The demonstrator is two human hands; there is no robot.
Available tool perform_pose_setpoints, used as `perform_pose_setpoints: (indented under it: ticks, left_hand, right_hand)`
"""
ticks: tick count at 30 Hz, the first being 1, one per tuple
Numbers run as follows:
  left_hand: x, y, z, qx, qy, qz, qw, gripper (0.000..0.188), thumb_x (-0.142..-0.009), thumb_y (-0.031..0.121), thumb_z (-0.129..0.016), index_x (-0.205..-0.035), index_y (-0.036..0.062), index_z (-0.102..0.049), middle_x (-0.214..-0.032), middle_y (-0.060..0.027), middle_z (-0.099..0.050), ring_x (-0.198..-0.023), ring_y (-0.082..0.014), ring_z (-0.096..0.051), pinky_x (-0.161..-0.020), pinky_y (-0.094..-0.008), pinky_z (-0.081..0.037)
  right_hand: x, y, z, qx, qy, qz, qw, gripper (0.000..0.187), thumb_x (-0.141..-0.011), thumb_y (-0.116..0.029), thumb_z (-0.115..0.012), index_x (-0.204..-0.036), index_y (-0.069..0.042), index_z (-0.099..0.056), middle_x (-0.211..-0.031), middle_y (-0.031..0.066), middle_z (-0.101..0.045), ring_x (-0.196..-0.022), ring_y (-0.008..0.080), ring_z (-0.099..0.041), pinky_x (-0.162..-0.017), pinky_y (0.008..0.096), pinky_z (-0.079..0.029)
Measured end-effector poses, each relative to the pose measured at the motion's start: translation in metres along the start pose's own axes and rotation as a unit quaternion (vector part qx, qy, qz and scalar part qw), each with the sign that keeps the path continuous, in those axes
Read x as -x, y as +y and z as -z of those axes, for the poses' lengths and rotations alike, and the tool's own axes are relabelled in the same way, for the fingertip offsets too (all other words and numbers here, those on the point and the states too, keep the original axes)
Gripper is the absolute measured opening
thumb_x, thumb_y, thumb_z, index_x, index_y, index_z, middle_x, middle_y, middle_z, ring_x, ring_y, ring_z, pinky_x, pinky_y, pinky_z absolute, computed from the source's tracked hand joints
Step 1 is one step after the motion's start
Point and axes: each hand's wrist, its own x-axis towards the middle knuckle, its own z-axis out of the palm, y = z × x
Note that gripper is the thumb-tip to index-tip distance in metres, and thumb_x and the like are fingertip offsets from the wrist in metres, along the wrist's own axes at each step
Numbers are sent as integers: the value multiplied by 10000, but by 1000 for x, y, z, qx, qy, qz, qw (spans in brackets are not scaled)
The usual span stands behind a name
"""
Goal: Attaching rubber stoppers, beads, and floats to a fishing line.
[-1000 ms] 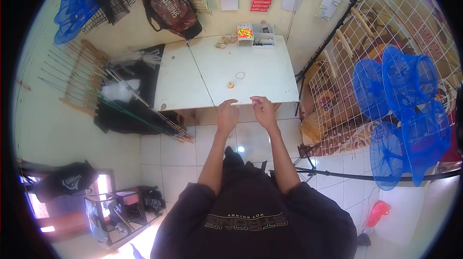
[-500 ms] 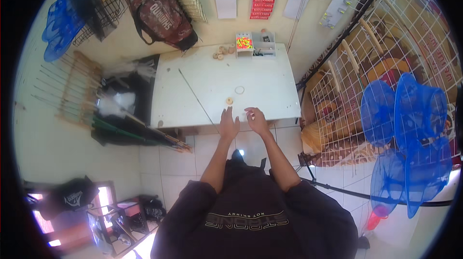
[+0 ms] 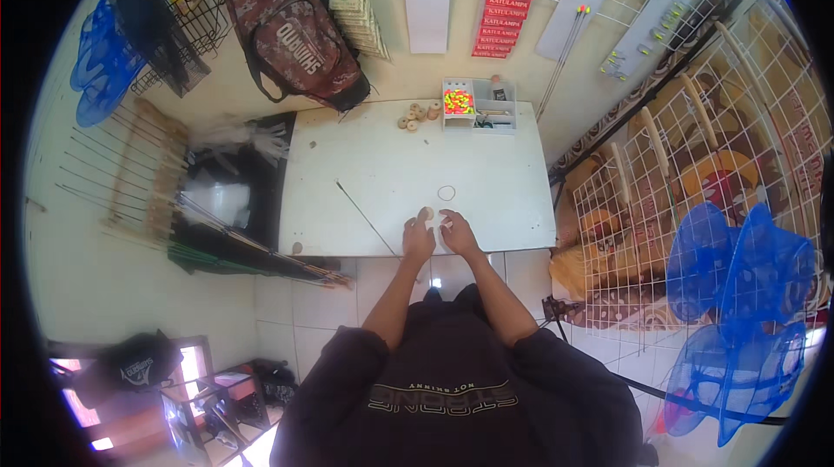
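At the front part of the white table (image 3: pixel 373 163), my left hand (image 3: pixel 419 239) is closed round a small, pale wooden-looking spool (image 3: pixel 428 213). Close beside it on the right, my right hand (image 3: pixel 458 234) has its fingers curled, with a small whitish bit at the fingertips, too small to name. Just beyond both hands a thin dark loop (image 3: pixel 446 193) lies flat on the tabletop. To the left, a thin rod (image 3: pixel 358 208) rests slantwise and runs to the near edge.
At the back, several similar spools (image 3: pixel 413 122) stand beside a white divided box (image 3: pixel 495 119) holding bright floats (image 3: pixel 459 102). Fishing rods (image 3: pixel 261 241) lean left of the table. On the right stands a wire grid (image 3: pixel 643 198) with blue nets (image 3: pixel 738 267).
The spool that lay on the table is now in my left hand. My right hand has come in nearer to the left, its fingers more curled. The whole view has shifted.
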Motion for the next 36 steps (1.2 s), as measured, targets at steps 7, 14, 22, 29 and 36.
perform_pose_setpoints:
  ticks: [7,14,22,29,36]
  left_hand:
    - [-3,-6,-2,47,81,-9,996,588,-799,-3,-544,-1358,37,-364,-1281,-207,-466,-1153,-391,-426,-947,-458,-408]
    - [-14,-16,-3,62,33,21,997,599,-804,-23,-545,-1358,43,-326,-1250,-126,-532,-1142,-371,-434,-978,-449,-385]
    - [-18,-16,-8,16,32,48,998,533,-783,33,-622,-1284,115,-457,-1160,-85,-598,-1093,-340,-488,-941,-416,-423]
    - [-29,-11,-17,-53,49,34,997,414,-730,144,-724,-1124,124,-600,-1073,-73,-588,-1014,-299,-503,-903,-388,-440]
    - [-35,-9,-19,-78,53,43,995,279,-727,136,-724,-993,141,-640,-1027,-60,-577,-1022,-288,-495,-874,-382,-452]
  right_hand:
    - [-20,-23,-7,115,-59,-1,992,561,-758,-88,-631,-1295,-196,-512,-1078,175,-545,-942,377,-565,-820,449,-492]
    - [-31,-16,-17,132,-75,1,988,428,-748,-113,-661,-1167,-184,-613,-1034,141,-553,-950,344,-570,-792,433,-500]
    - [-37,-22,-9,135,-79,0,988,378,-726,-67,-648,-1093,-150,-622,-1009,100,-574,-935,341,-569,-789,418,-500]
    - [-39,-6,2,126,-29,72,989,437,-698,-9,-616,-1117,-133,-610,-1147,99,-582,-931,342,-564,-815,412,-488]
    - [-33,-25,12,197,-51,19,979,425,-703,-16,-617,-1109,-141,-605,-1138,113,-546,-970,341,-552,-808,427,-494]
